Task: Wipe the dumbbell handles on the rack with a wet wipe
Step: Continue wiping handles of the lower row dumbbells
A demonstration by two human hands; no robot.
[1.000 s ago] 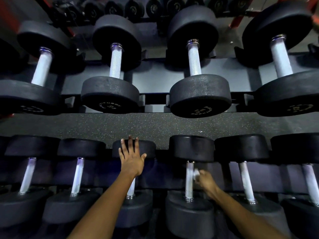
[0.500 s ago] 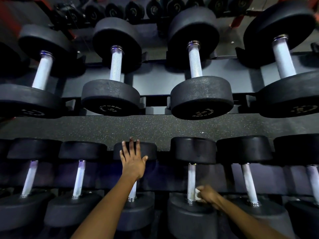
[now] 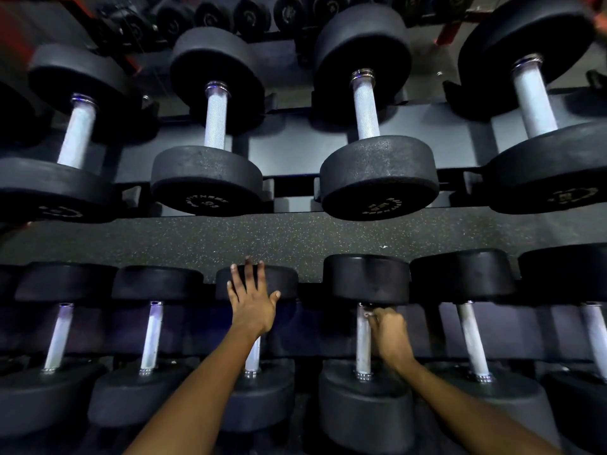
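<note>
**Markings on the near dumbbell faces**

The upper-row dumbbell left of centre (image 3: 207,182) bears a ring of lettering around a number that looks like "65", upside down. Its right neighbour (image 3: 379,178) and the far-right dumbbell (image 3: 555,169) carry similar rings, too blurred to read.

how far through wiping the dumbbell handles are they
Done: no handle shows visibly as wiped. In hand: the right hand grips the top of one lower-row handle; the left hand rests flat on the neighbouring dumbbell's head. Left: cannot tell.
</note>
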